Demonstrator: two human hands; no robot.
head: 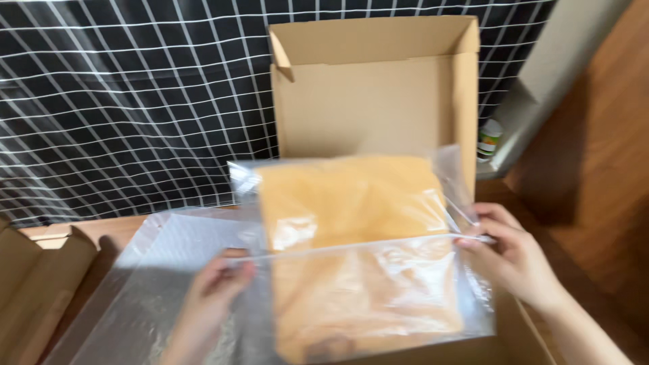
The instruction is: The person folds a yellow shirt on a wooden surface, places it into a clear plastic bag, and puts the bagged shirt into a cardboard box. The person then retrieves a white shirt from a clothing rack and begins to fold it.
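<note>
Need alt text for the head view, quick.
Both hands, left hand and right hand, grip a clear plastic bag holding folded orange cloth over an open brown cardboard box; bubble wrap sheet lies left.

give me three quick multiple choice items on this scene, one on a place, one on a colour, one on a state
1. Where is the clear bag?
A. over the open cardboard box
B. on the checked cloth
C. on the floor

2. What colour is the folded fabric inside the bag?
A. blue
B. orange-yellow
C. black

3. How is the box lid?
A. taped shut
B. missing
C. raised upright

Answers:
1 A, the bag lies across the box opening, with the left hand and right hand at its sides.
2 B, orange-yellow shows through the plastic.
3 C, the lid stands up behind the bag.
</note>
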